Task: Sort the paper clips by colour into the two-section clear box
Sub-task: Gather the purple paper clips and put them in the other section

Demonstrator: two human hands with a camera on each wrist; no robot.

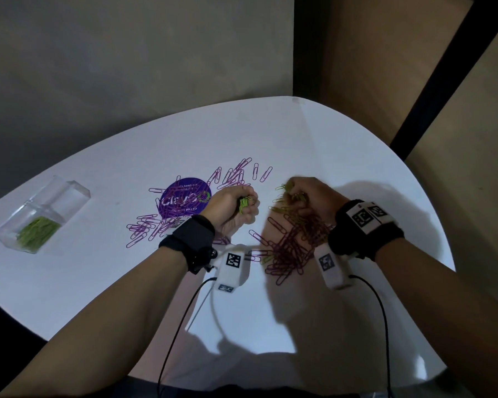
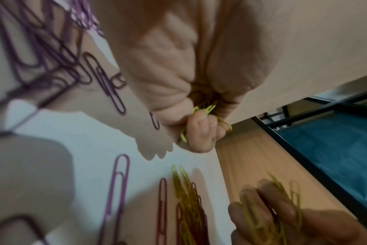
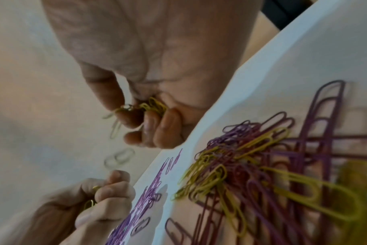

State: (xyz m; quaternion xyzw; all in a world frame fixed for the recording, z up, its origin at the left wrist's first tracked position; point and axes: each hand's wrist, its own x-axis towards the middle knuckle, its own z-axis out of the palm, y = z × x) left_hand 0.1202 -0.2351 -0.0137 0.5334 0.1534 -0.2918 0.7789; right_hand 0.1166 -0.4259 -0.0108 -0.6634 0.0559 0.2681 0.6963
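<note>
1. Our left hand [image 1: 232, 209] is curled into a fist round a bunch of green clips [image 1: 243, 203]; it sits above the white table [image 1: 98, 282], approx. in the middle, just right of the round purple sticker [image 1: 184, 201].
2. In the left wrist view the fingers [image 2: 199, 132] are folded tight and the green clip ends stick out between them.
3. Our right hand [image 1: 308, 195] is just to the right of the left one, not touching it. Its fingers are bent and pinch several green clips; the pic is blurred there, so we cannot count them.
4. In the right wrist view the fingertips [image 3: 168, 126] close on a small green bundle against the palm.
5. Mixed pile [image 1: 293, 242] of purple and green clips lies on the table near side of the right hand, under the wrist.
6. More purple clips [image 1: 233, 175] are spread on the far side of the left hand, and another group [image 1: 144, 228] on the left of the left wrist, partly over the sticker.
7. Clear box [image 1: 41, 214] stands far left on the table, well apart from both hands. Its near section holds green clips [image 1: 38, 232]; in the far section we see no clips.
</note>
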